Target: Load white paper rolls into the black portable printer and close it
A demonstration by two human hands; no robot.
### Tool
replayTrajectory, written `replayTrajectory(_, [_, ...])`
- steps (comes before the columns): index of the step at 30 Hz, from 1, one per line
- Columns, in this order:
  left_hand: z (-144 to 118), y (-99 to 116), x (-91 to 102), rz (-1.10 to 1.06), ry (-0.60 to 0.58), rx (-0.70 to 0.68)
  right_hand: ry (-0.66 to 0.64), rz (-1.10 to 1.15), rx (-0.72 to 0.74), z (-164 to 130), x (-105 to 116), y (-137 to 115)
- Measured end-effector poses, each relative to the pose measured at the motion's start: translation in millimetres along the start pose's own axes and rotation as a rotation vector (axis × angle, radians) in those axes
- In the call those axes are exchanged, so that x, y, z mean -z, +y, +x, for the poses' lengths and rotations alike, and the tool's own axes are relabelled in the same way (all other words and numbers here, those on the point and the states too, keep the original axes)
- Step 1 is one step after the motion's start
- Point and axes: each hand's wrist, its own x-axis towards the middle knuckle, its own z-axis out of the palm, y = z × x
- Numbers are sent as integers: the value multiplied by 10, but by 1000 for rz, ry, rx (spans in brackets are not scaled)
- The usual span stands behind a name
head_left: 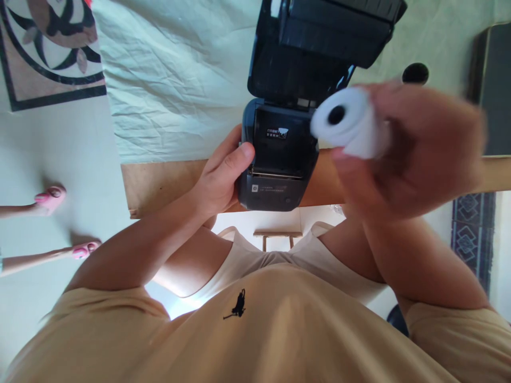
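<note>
Beige short-sleeved T-shirt (279, 330), small black emblem (238, 305) on the chest, bare forearms, no rings or watch visible

head cam | steeply down over own chest | close on table edge (167, 181) | single view
</note>
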Motion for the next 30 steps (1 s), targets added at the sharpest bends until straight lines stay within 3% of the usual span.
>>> replayTrajectory(3, [-10, 2, 14, 21, -66, -50, -47, -132, 181, 40, -153, -93])
replayTrajectory(10, [-39, 16, 44, 71, -67, -32, -107, -370, 144, 103, -275, -152])
replayTrajectory(14, [-40, -1, 57, 50, -56, -36, -126, -329, 190, 135, -272, -94])
replayTrajectory(20, [-40, 5, 76, -62, -163, -54, -119, -256, 313, 118, -283, -79])
replayTrajectory(26, [61, 90, 3, 106, -1, 52, -134, -242, 360, 16, -337, -120])
replayTrajectory(30, [176, 78, -48, 155, 8, 45, -130, -165, 374, 5, -326, -75])
